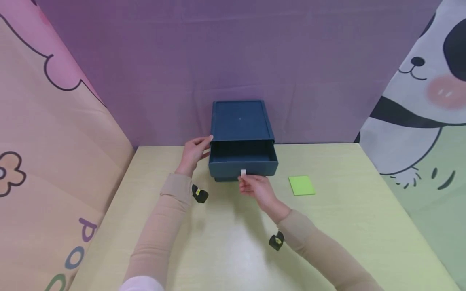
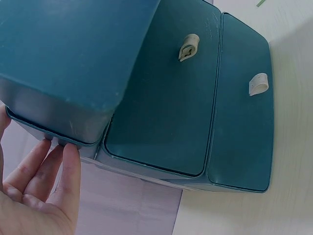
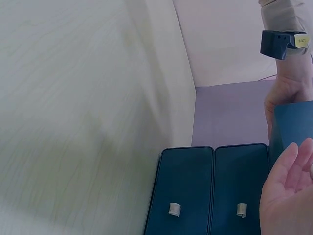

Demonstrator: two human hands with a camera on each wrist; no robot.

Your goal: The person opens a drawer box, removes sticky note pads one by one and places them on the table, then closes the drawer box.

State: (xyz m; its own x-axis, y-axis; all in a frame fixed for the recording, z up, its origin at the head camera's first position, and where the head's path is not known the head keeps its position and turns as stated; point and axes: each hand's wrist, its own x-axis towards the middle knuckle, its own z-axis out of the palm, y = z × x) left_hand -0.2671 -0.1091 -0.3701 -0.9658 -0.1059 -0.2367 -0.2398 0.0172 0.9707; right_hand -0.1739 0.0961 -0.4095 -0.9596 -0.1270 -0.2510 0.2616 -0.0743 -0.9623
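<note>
A dark blue cabinet (image 1: 238, 121) with three stacked drawers stands against the purple backdrop. Its top drawer (image 1: 243, 167) is pulled partway out, and the visible part of its inside holds nothing. My right hand (image 1: 256, 190) pinches the pale pull tab (image 1: 243, 172) on that drawer's front. At the cabinet's upper left edge, my left hand (image 1: 194, 151) presses its fairly straight fingers (image 2: 68, 171) against the side. The middle drawer (image 2: 166, 98) and bottom drawer (image 2: 242, 127) are closed, each with a loop tab. In the right wrist view, my right hand (image 3: 288, 196) is partly cut off.
A lime green square pad (image 1: 301, 185) lies on the pale wooden table (image 1: 225, 242), right of the cabinet. Purple cloth (image 1: 164, 72) hangs behind, with printed cloths on both sides. Black wrist cameras (image 1: 200, 194) sit below both cuffs.
</note>
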